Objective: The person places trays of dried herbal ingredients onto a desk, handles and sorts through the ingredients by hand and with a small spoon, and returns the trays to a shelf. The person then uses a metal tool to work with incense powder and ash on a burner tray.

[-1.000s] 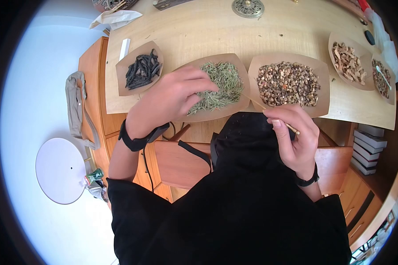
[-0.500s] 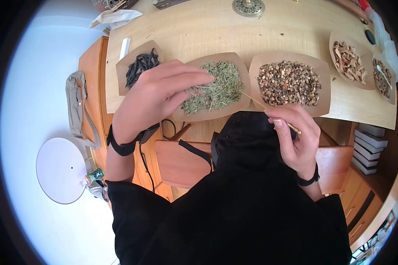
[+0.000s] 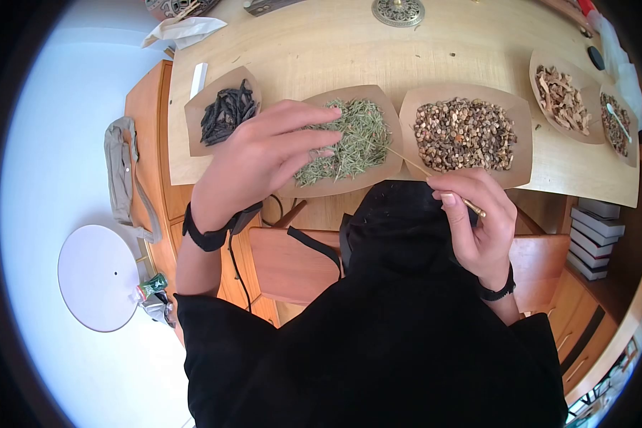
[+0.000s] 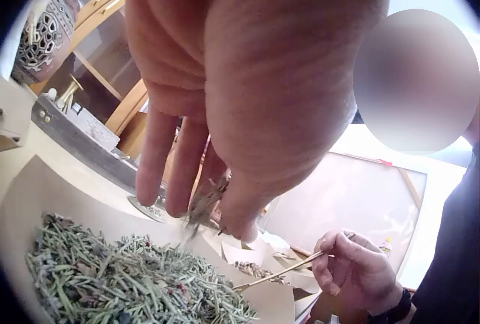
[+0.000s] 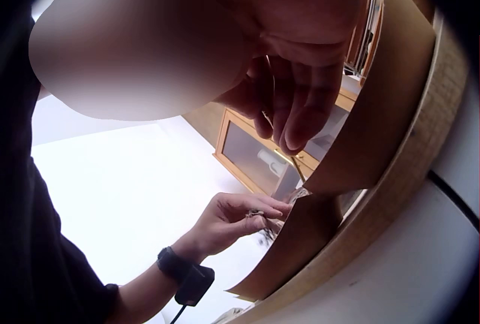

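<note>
Your left hand (image 3: pixel 255 153) pinches some herbs (image 4: pixel 202 207) above their tray (image 3: pixel 324 189), probably so strays fall back in. Apart from it, your right hand (image 3: pixel 481 225) grips the stick (image 3: pixel 409 162) by its thick end, seemingly leaving the thin tip free.
</note>
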Demonstrator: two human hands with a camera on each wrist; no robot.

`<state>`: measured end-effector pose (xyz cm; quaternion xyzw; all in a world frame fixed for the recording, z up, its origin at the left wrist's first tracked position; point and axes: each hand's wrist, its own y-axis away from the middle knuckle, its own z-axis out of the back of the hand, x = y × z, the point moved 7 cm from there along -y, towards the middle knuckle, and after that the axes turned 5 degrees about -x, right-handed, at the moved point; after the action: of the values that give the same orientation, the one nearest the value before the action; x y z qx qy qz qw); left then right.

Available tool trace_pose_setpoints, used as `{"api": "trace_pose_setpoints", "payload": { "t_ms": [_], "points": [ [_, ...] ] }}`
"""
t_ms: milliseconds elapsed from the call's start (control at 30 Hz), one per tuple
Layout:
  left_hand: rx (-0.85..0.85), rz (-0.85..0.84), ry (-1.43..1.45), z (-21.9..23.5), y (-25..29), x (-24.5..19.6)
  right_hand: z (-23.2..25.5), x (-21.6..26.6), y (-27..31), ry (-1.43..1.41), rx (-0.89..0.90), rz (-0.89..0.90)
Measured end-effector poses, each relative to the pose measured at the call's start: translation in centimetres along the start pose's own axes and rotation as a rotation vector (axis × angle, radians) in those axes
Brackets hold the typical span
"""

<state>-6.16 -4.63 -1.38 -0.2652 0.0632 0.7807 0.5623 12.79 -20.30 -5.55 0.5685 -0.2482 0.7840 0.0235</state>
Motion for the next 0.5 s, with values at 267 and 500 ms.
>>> {"api": "trace_pose_setpoints", "payload": {
  "t_ms": [267, 500],
  "points": [
    [0.095, -0.028, -0.088, -2.1, -0.9, -0.5, 0.2, 0.4, 0.0, 0.012, 0.011, 0.017],
    [0.196, -0.013, -0.086, -3.7, -1.7, -0.4, 1.2, 0.0, 0.7, -0.020, -0.097, -0.044]
  ]
}}
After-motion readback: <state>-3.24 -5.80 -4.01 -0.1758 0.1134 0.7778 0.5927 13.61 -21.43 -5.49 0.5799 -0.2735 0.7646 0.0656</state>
